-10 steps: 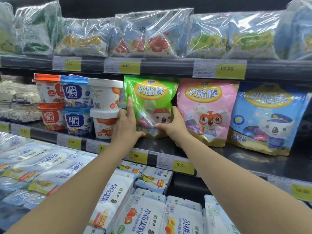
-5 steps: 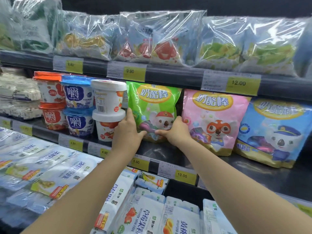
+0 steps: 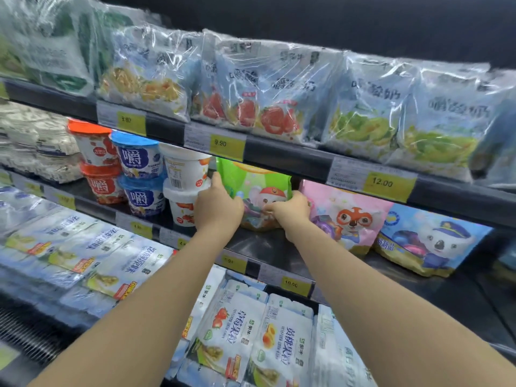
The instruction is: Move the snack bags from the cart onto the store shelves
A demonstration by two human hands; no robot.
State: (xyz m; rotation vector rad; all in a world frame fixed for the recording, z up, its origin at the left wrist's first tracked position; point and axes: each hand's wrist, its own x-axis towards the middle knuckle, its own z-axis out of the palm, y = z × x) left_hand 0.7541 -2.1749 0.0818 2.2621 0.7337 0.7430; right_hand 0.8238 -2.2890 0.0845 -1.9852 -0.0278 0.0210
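A green snack bag (image 3: 257,185) with a cartoon animal stands upright on the middle shelf (image 3: 268,247), its top hidden under the shelf above. My left hand (image 3: 217,208) grips its left edge, thumb across the front. Its lower right corner is pinched in my right hand (image 3: 289,210). To its right stand a pink snack bag (image 3: 346,216) and a blue snack bag (image 3: 430,238). No cart is in view.
Stacked yogurt tubs (image 3: 184,188) touch my left hand on the left. Clear-wrapped packs (image 3: 268,90) fill the top shelf. Flat yogurt packs (image 3: 237,331) lie on the lower shelf under my arms. Yellow price tags (image 3: 382,182) line the shelf edges.
Both hands have pushed the green bag deeper into the shelf, so its top now sits under the upper shelf edge. The view has tilted down and shifted left.
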